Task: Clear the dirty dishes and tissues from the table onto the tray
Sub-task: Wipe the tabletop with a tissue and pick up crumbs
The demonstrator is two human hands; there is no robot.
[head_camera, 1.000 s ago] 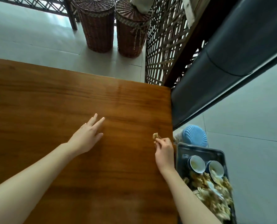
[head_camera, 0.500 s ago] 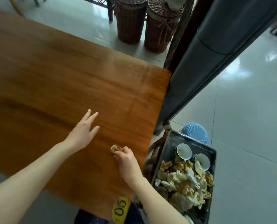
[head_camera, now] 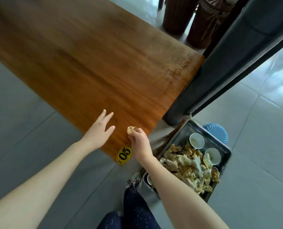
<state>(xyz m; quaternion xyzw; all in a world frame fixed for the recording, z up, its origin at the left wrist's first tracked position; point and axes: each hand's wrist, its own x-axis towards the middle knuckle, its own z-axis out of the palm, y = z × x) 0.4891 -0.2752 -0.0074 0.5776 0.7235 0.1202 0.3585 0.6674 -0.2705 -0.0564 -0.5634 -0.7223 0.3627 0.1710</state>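
My right hand pinches a small crumpled, stained tissue over the near corner of the wooden table. Just left of it, my left hand hovers flat with fingers spread and holds nothing. A dark metal tray sits low to the right of the table corner. It carries a heap of soiled tissues and two white bowls.
A yellow oval tag "05" marks the table's near corner. A dark grey padded bench runs along the table's right side. A blue ribbed stool stands behind the tray. Two wicker baskets stand beyond the table.
The view has swung, and both hands now sit at the table's near corner by the tag. My right hand still grips the tissue. More of the tray shows.
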